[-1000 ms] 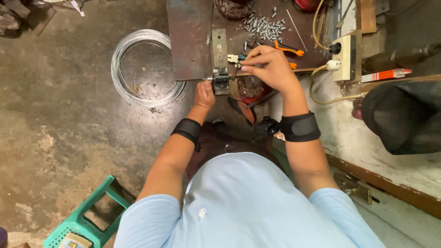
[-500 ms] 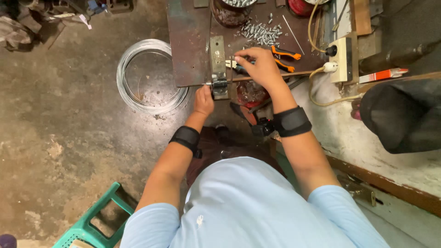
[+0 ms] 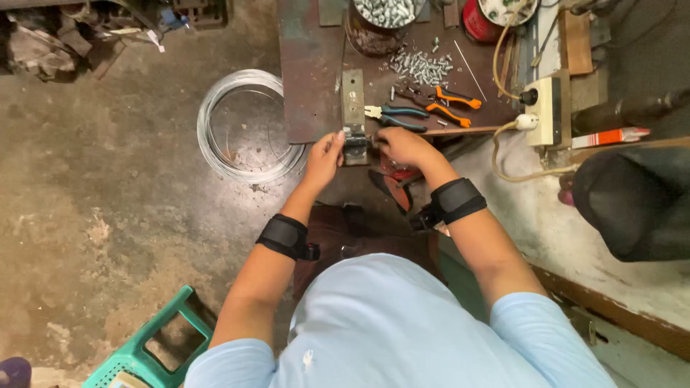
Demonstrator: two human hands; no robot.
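Note:
A narrow metal jig is fixed upright along the front part of a rusty steel work plate. At its near end sits a dark clamp block. My left hand pinches the left side of that block with its fingertips. My right hand is closed against the block's right side; what it pinches is too small to tell. Both wrists wear black straps. Blue-handled pliers and orange-handled cutters lie just beyond my right hand.
A coil of silver wire lies on the concrete floor to the left. Loose screws and a can of screws sit at the back of the plate. A white power socket is at right, a green stool at lower left.
My right hand came back from the pliers area down to the clamp block at the jig's near end. The left hand stayed at the block. The view shifted a little.

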